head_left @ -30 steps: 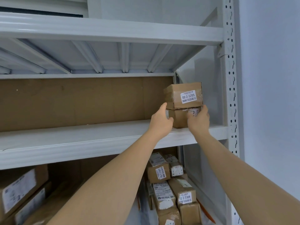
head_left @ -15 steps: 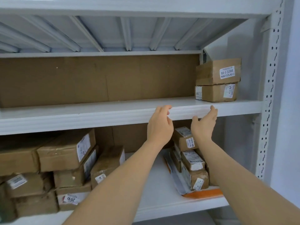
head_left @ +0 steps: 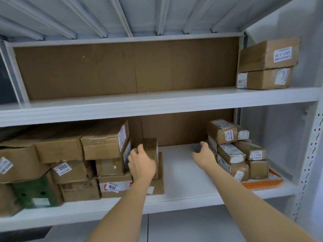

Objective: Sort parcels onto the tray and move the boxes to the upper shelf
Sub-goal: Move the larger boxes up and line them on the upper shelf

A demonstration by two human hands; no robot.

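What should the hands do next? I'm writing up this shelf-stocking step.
Probably bring the right hand across to the small upright brown cardboard box that the left hand already touches, then lift it. The right hand holds nothing, and the white upper shelf has room beside the two stacked boxes.

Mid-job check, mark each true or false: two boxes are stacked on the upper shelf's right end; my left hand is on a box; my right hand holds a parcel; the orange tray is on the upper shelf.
1. Two stacked boxes sit at the upper shelf's right end. True.
2. The left hand is on an upright box. True.
3. The right hand holds a parcel. False: it holds nothing.
4. The orange tray is on the upper shelf. False: lower shelf.
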